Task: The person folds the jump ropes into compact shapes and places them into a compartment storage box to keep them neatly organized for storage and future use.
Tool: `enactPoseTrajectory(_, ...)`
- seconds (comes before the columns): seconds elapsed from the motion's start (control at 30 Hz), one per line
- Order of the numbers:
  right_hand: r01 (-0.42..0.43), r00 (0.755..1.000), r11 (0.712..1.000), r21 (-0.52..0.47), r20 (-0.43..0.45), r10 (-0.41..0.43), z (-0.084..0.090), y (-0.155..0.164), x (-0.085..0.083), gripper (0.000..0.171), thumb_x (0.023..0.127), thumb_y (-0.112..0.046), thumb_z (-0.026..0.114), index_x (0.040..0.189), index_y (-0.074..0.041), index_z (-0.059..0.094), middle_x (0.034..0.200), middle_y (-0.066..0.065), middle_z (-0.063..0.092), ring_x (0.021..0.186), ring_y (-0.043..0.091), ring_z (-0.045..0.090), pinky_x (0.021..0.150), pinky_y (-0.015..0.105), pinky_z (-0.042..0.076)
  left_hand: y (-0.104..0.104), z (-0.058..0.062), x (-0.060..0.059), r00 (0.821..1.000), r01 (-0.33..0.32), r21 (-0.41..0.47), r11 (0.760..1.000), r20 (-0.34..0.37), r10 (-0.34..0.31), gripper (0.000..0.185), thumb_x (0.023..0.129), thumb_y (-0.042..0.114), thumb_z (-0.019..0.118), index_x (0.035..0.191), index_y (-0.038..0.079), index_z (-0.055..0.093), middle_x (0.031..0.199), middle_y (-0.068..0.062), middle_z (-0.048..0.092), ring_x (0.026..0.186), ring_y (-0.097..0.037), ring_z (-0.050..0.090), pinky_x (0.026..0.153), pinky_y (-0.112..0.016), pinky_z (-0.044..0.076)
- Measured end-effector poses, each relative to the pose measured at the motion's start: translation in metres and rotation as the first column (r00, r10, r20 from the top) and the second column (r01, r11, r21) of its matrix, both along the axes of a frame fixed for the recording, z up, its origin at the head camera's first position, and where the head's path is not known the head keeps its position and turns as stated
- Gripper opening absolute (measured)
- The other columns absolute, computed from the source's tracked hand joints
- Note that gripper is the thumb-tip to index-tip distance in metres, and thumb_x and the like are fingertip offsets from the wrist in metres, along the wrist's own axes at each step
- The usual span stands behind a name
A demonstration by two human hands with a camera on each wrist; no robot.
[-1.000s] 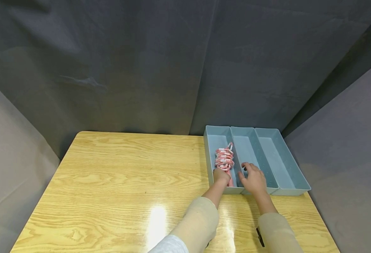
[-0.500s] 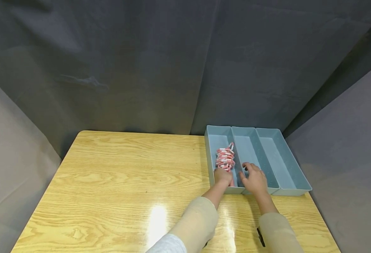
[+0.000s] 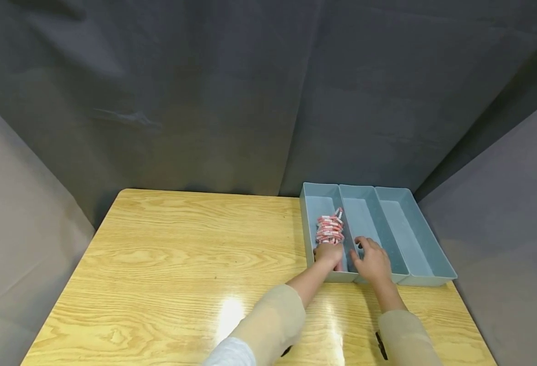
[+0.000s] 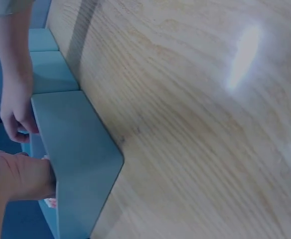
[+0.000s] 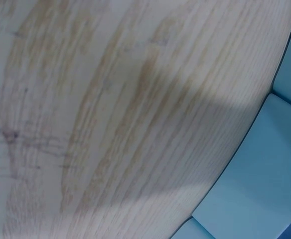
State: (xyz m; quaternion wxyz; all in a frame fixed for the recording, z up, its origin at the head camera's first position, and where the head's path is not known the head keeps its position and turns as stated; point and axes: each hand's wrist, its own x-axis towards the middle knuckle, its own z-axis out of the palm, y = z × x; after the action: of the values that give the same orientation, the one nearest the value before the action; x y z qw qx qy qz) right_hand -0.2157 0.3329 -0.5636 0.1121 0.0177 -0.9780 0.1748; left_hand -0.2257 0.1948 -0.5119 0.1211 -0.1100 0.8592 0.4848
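A pink-and-white beaded jump rope lies coiled in the left blue bin. A pink handle extends from its near end. My left hand reaches into that bin over the near end of the coil, beside the handle. Its fingers are hidden under the hand and behind the bin wall, so I cannot tell whether they grip the rope. My right hand hovers by the rim between the left and middle bins, fingers loosely bent, nothing seen in it. In the left wrist view, the right hand hangs near the bin's edge.
The middle bin and right bin stand side by side with the left one at the wooden table's right end. Dark cloth hangs behind the table, and lighter grey panels flank it.
My left hand has shifted slightly right relative to the coil, covering more of the handle. The right hand stays nearly in place. The whole head view has shifted a little.
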Motion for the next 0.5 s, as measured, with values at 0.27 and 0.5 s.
enactPoseTrajectory(0.27, -0.009, 1.000, 1.000, 0.008, 0.005, 0.009, 0.000, -0.001, -0.001, 0.033, 0.085, -0.023, 0.057, 0.113, -0.005, 0.052, 0.106, 0.018, 0.056, 0.096, 0.036, 0.052, 0.081, 0.054, 0.038, 0.003, -0.018, -0.015, 0.996, 0.018, 0.166, 0.986, 0.080, -0.032, 0.055, 0.082, 0.043, 0.054, 0.106, -0.006, 0.061, 0.115, -0.020, 0.056, 0.107, -0.029, 0.052, 0.089, -0.038, 0.043)
enactPoseTrajectory(0.5, 0.005, 1.000, 0.999, 0.050, 0.003, -0.005, 0.001, -0.002, -0.001, 0.036, 0.085, -0.024, 0.057, 0.114, -0.003, 0.052, 0.107, 0.019, 0.056, 0.098, 0.037, 0.052, 0.081, 0.055, 0.038, -0.018, 0.024, 0.002, 0.985, 0.078, 0.266, 0.961, 0.131, -0.116, 0.047, 0.086, 0.034, 0.052, 0.118, 0.001, 0.056, 0.125, -0.015, 0.052, 0.116, -0.028, 0.049, 0.095, -0.041, 0.040)
